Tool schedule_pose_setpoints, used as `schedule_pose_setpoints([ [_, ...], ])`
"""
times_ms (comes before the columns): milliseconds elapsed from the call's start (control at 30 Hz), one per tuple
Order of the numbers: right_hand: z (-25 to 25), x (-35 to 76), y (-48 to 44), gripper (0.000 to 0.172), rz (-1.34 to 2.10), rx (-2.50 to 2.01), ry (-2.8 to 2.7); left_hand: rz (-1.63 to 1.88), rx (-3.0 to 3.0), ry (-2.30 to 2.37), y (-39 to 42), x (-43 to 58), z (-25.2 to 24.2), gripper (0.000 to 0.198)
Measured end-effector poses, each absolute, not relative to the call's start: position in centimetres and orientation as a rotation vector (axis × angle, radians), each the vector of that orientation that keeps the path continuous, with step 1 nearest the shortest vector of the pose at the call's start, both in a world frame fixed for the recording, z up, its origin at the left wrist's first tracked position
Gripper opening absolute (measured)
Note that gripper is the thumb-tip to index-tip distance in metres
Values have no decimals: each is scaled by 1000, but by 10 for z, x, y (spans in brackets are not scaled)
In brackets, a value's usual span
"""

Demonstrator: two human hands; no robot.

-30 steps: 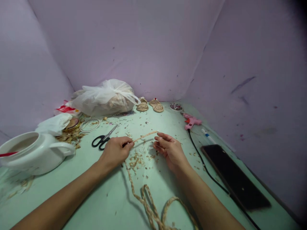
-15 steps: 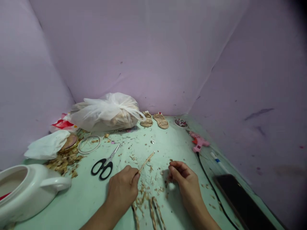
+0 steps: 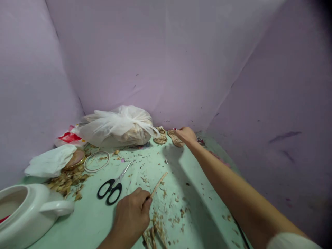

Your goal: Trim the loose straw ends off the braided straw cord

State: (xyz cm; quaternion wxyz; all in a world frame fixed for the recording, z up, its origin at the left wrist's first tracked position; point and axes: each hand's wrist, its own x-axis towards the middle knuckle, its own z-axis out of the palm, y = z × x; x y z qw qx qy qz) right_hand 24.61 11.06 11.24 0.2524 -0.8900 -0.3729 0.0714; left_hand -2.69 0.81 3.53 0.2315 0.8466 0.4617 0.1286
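Observation:
My left hand (image 3: 132, 218) is closed near the front of the green table, pinching the end of a braided straw cord (image 3: 158, 182) whose free tip points up and to the right. My right hand (image 3: 186, 135) is stretched out to the far back of the table. Its fingers curl onto a small woven straw sandal (image 3: 175, 139). A second woven piece (image 3: 160, 139) lies just left of that sandal. More braid (image 3: 153, 237) trails off the bottom edge.
Black-handled scissors (image 3: 112, 188) lie left of my left hand. A tied white plastic bag (image 3: 116, 125) sits at the back, a white pot (image 3: 24, 214) at the front left, with a tissue (image 3: 50, 163), a ring (image 3: 97, 160) and straw scraps (image 3: 66, 180) between them. Purple cloth walls enclose the table.
My right hand left the cord and reached far back to the woven sandal. The view tilted up, so the glue gun and phone are now hidden behind my right arm. My left hand kept its pinch.

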Motion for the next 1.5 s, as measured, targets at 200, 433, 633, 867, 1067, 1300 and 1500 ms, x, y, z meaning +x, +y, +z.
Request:
schedule_pose_setpoints([
  [200,79,271,156,39,280,-2666,-1099,378,2346,1243,11,-27,29,26],
  [433,73,272,147,35,235,-2748,-1333,368,2354,1234,12,-27,28,26],
  [633,69,256,68,12,255,-2544,-1718,465,2226,1290,9,-29,31,22],
  [867,70,250,25,15,216,-2115,-2143,767,2497,1086,39,35,82,26],
  [1067,57,259,21,18,35,-2079,-2114,351,2997,768,67,127,98,24],
  [1300,54,267,15,17,-30,-2011,-2105,126,3095,734,77,153,78,22],
  [1500,48,266,17,19,-94,-2028,-2045,93,3097,683,84,156,74,21],
])
